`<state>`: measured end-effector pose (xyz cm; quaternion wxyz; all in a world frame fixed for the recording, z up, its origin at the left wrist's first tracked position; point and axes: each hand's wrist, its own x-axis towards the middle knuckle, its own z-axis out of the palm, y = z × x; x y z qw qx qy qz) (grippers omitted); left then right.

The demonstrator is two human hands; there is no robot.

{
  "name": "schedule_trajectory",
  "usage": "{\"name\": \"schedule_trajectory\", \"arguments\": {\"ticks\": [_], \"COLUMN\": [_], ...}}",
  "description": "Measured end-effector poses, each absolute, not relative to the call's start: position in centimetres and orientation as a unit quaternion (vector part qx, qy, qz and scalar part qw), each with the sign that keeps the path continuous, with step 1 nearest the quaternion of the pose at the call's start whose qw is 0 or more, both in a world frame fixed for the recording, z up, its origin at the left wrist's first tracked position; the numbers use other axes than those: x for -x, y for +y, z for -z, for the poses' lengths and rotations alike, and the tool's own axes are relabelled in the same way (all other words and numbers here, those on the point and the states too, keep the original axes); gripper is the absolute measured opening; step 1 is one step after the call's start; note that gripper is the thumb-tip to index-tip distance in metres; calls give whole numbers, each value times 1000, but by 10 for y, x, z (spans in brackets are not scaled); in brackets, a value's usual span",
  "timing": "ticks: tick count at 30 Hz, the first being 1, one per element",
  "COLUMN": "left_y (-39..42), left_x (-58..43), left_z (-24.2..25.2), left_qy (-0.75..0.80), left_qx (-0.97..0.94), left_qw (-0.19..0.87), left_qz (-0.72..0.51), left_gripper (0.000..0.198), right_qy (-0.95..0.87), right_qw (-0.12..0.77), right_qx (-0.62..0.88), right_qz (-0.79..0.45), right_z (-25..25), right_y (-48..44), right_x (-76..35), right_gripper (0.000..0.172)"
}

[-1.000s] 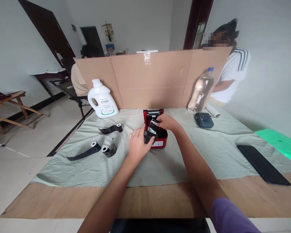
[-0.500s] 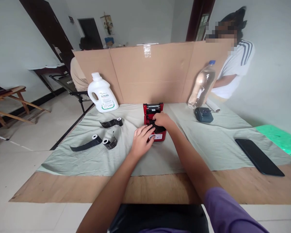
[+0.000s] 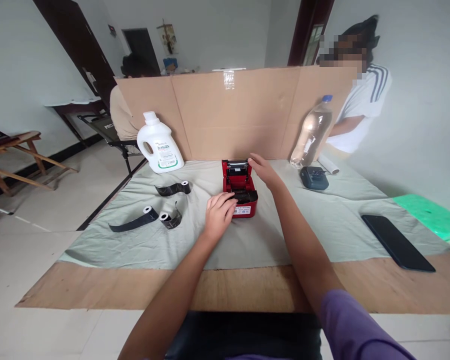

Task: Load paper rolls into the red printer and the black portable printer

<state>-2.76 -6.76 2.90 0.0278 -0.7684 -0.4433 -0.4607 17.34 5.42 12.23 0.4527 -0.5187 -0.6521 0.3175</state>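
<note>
A small red label printer stands on the cloth in front of me, its lid tipped up and back. Inside its black front part lies something dark, probably a black paper roll, partly covered by my fingers. My left hand grips the printer's front left corner, fingers over the top and thumb at the front wall. At the raised lid's upper right corner is my right hand, fingers stretched out, fingertips at the lid's edge. Left of the printer lie three black rolls with loose tails.
Behind the printer a cardboard screen spans the table. A white jug stands left; a clear bottle, a dark device and a white tube sit right. A black phone lies near the front right. Two people are beyond the screen.
My right hand has moved up and back, from inside the printer to the raised lid's right corner. My left hand stays at the printer's front left, its fingers closer together.
</note>
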Motion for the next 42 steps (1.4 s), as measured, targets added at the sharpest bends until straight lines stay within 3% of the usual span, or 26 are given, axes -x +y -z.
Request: {"name": "schedule_trajectory", "arguments": {"ticks": [6,8,11,13,19,24,30,36,42], "left_y": [-68,-68,-67,-66,-60,-58,-56,-57,-56], "left_x": [32,33,33,33,38,39,38,41,40], "left_z": [-26,-27,-27,-27,-23,-28,-34,-23,-15], "left_qy": [-441,-445,-456,-466,-480,-495,-520,-493,-470], "left_qx": [755,742,726,723,722,726,723,727,720], "left_qw": [30,32,22,-1,-82,-56,-42,-76,-112], "left_qz": [485,501,515,511,492,475,452,472,499], "left_gripper": [27,26,28,37,48,39,34,38,45], "right_qy": [-669,-707,-689,-658,-659,-585,-467,-448,-447], "right_qw": [470,452,448,446,459,513,587,624,620], "right_qx": [473,448,455,467,414,365,319,284,281], "right_qz": [-329,-308,-343,-387,-428,-511,-579,-573,-580], "right_z": [-91,-75,-51,-37,-27,-32,-21,-5,-5], "right_y": [47,37,24,20,17,19,27,25,23], "right_x": [-168,-176,-182,-179,-166,-163,-159,-156,-157], "right_gripper": [26,37,66,71,66,69,57,44,45]}}
